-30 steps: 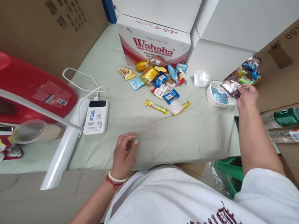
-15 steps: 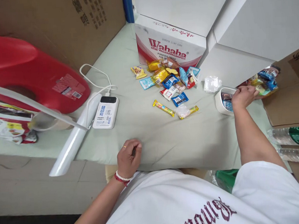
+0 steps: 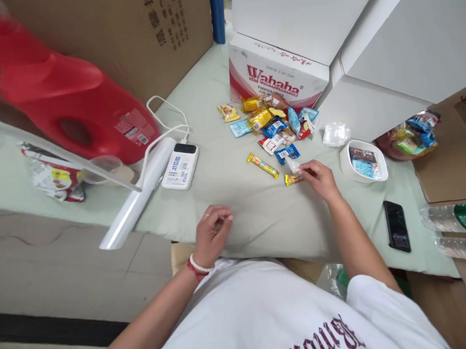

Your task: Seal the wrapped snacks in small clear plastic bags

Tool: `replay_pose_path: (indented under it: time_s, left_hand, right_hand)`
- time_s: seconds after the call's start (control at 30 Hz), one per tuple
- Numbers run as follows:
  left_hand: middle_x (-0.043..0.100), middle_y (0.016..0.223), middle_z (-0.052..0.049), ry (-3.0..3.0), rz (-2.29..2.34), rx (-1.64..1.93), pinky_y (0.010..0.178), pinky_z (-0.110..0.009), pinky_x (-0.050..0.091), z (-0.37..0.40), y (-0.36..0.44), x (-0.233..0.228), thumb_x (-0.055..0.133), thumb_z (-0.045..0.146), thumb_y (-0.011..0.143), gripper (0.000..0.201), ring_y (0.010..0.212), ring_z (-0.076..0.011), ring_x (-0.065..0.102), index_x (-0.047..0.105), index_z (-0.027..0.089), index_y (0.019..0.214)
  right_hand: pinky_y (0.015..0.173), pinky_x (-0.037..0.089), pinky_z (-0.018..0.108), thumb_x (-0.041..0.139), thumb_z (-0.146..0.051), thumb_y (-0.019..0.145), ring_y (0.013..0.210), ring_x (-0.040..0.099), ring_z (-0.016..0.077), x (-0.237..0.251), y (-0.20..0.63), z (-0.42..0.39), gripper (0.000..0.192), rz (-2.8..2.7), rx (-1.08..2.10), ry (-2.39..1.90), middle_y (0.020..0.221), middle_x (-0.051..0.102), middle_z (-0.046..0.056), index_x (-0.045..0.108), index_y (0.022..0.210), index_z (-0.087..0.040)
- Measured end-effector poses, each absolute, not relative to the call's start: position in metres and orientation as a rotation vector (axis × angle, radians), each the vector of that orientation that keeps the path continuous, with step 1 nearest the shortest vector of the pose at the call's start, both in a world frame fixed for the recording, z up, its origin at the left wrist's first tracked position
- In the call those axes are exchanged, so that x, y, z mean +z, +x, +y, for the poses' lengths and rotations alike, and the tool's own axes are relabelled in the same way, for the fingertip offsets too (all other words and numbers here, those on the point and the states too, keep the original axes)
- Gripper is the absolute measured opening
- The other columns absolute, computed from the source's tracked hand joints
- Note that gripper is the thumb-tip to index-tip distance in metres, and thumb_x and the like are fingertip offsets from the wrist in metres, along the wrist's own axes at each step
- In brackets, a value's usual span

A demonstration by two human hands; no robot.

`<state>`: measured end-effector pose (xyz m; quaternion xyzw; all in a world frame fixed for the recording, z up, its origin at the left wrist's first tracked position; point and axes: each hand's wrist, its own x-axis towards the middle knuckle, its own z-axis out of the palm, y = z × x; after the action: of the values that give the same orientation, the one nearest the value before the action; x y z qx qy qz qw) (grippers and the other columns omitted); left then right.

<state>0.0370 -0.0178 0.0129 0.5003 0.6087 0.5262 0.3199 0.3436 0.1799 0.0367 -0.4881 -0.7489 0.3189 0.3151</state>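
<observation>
My right hand (image 3: 319, 179) pinches a small clear plastic bag (image 3: 294, 165), whose crumpled end rises off the tablecloth. Partly under that hand lies a yellow snack stick (image 3: 291, 180); a second yellow stick (image 3: 262, 165) rests to its left. Just behind is a blue wrapped snack (image 3: 287, 154), one of a loose pile of small packets (image 3: 267, 127). Near the front edge, my left hand (image 3: 214, 230) hovers or rests with curled fingers, thumb close to the fingertips and nothing visible in them. To the right stands a white tub (image 3: 364, 174) with several packets inside.
Folded clear bags (image 3: 336, 134) lie behind the tub. A phone (image 3: 397, 227) is at the right. Leftward are a white power bank (image 3: 181, 167) with cable, a white tube (image 3: 140, 192) and a red jug (image 3: 81, 109). A Wahaha carton (image 3: 278, 70) stands at the back.
My right hand has moved left from the tub to the clear bag, which it now pinches. My left hand's fingers have loosened a little. The view has shifted, bringing the phone into sight.
</observation>
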Motion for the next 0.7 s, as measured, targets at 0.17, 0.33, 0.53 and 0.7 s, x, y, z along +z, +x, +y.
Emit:
replay_pose_path:
  time_s: [0.17,0.33,0.53,0.7]
  left_hand:
    - [0.068,0.089,-0.005,1.028,1.302,1.224,0.069,-0.027,0.048,0.018,0.090,0.029,0.070,0.048,0.087,0.030,0.079,-0.0158,0.061,0.068,0.019,0.090]
    - [0.061,0.075,0.000,0.912,1.130,1.203,0.063,-0.026,0.041,0.040,0.119,0.019,0.076,0.060,0.078,0.044,0.069,-0.0126,0.053,0.066,0.017,0.086]
    - [0.045,0.061,0.008,0.805,1.048,1.072,0.054,-0.024,0.030,0.030,0.114,0.009,0.079,0.072,0.071,0.059,0.055,-0.0073,0.037,0.054,0.019,0.076]
    - [0.043,0.060,0.008,0.903,1.002,1.013,0.054,-0.024,0.026,0.031,0.108,0.012,0.079,0.074,0.070,0.062,0.056,-0.0067,0.033,0.054,0.018,0.073]
  right_hand:
    - [0.069,0.046,0.029,0.083,-0.041,0.082,0.072,0.056,0.0165,0.032,0.304,0.091,0.018,-1.521,1.121,-1.279,0.081,0.069,0.001,0.075,0.088,-0.026]
    - [0.075,0.046,0.031,0.084,-0.041,0.081,0.080,0.056,0.0186,0.025,0.288,0.045,0.016,-1.483,1.241,-1.248,0.085,0.067,0.002,0.077,0.085,-0.027]
    - [0.054,0.032,0.022,0.091,-0.051,0.071,0.059,0.037,0.0097,0.023,0.300,0.044,0.040,-0.930,1.691,-1.207,0.066,0.047,-0.005,0.064,0.073,-0.021]
    - [0.052,0.033,0.019,0.093,-0.043,0.070,0.060,0.035,0.0087,0.031,0.297,0.049,0.038,-0.781,1.779,-1.138,0.064,0.042,-0.005,0.062,0.071,-0.020]
